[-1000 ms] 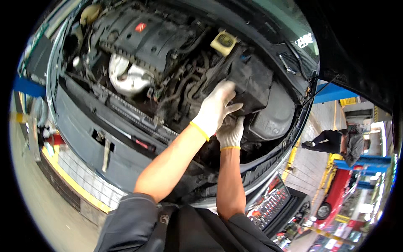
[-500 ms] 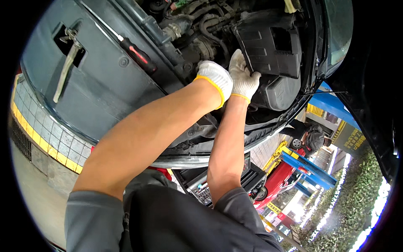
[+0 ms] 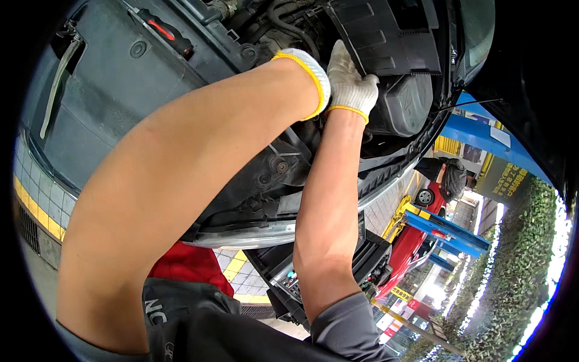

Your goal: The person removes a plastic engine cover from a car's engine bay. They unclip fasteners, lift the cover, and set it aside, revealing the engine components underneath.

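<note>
Both my hands wear white knit gloves with yellow cuffs and reach into a car's engine bay. My right hand is at the lower left edge of a black plastic box, its fingers along one side of the edge and its thumb on the other. Close against it on the left is my left hand. Its bent wrist and the back of the glove hide its fingers, which point down among the engine parts. Dark hoses run just beyond. Below the box sits a rounded black housing.
A screwdriver with a black and red handle lies on the grey plastic panel at left. A tool cart stands by the bumper. Farther right, a person is beside a red car and a blue lift.
The view has shifted, so the engine bay sits higher in it. My left forearm looms larger and its wrist is bent more, hiding more of the glove. My right hand stays at the box edge.
</note>
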Available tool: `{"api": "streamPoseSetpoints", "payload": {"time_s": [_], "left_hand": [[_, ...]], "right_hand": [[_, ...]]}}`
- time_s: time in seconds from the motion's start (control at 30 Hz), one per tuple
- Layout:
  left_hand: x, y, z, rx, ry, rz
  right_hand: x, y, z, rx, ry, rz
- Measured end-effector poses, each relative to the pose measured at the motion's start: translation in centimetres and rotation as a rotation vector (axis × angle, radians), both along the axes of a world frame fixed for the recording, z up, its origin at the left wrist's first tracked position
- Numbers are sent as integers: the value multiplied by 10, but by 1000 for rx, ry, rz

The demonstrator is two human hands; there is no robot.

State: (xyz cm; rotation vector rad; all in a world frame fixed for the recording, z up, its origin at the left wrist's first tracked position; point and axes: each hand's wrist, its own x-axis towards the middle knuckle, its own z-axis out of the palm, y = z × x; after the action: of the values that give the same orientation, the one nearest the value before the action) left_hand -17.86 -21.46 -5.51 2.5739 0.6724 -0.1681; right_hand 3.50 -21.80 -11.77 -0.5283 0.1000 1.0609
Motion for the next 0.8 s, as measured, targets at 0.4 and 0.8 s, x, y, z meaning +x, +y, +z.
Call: {"api": "streamPoseSetpoints", "payload": {"time_s": [0.4, 0.8], "left_hand": [[8, 9, 2, -54, 103, -5], [-4, 10, 11, -45, -166, 140]], "right_hand": [[-18, 8, 3, -44, 4, -78], [-43, -9, 13, -123, -43, 18]]}}
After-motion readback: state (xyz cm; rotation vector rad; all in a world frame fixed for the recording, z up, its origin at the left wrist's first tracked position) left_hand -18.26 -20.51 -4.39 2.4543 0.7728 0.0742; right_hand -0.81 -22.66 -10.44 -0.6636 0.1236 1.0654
